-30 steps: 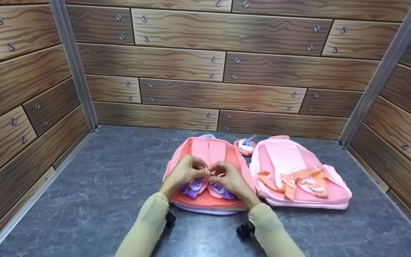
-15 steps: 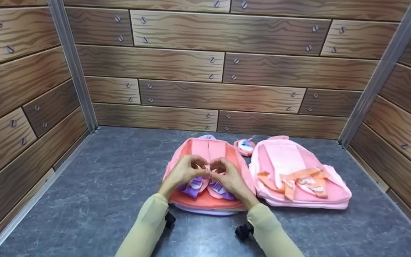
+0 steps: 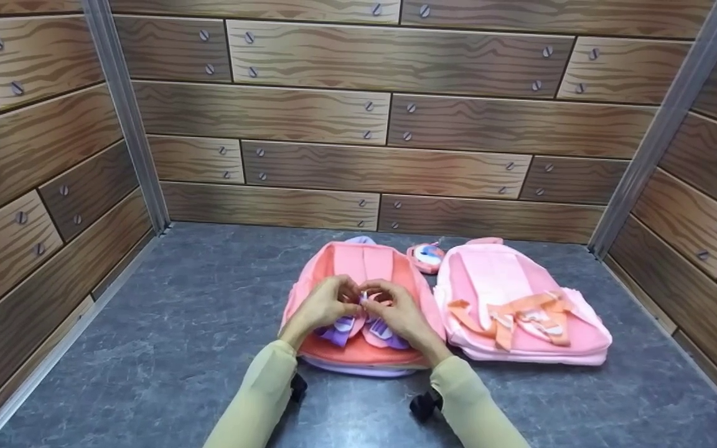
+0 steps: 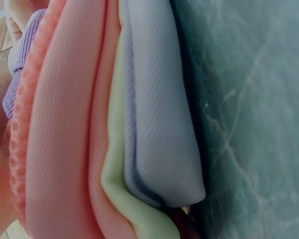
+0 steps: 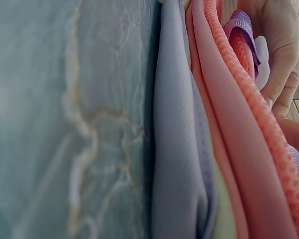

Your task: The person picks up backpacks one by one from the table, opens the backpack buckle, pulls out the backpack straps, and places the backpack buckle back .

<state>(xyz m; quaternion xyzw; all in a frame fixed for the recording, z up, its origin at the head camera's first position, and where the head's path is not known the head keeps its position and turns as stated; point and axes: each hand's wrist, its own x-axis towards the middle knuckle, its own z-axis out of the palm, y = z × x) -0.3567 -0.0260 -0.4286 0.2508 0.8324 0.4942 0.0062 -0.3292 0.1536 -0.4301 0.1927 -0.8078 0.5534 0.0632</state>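
A coral backpack [image 3: 365,356] lies flat with its straps facing up. Above its middle, my left hand [image 3: 324,306] and right hand [image 3: 401,310] meet fingertip to fingertip. Both pinch a small white buckle [image 3: 364,295] with a bit of purple at it; the fingers cover most of it, so whether its parts are joined cannot be told. Purple webbing [image 3: 333,337] with white strap adjusters [image 3: 344,324] hangs below the hands. From the left wrist, the bag's layered side [image 4: 65,129] fills much of the view. The right wrist view shows a purple strap [image 5: 241,30] near the fingers.
Touching on the right lies a pink backpack [image 3: 520,261] with orange straps [image 3: 529,311] bundled on it. A small round pouch [image 3: 427,256] sits between the bags at the back. Wood-patterned walls [image 3: 309,118] enclose the dark marbled tabletop [image 3: 209,298].
Both hands stay over the coral backpack and shift only slightly. The fingers have changed position around the white buckle, and a purple part shows there now. Both bags stay put.
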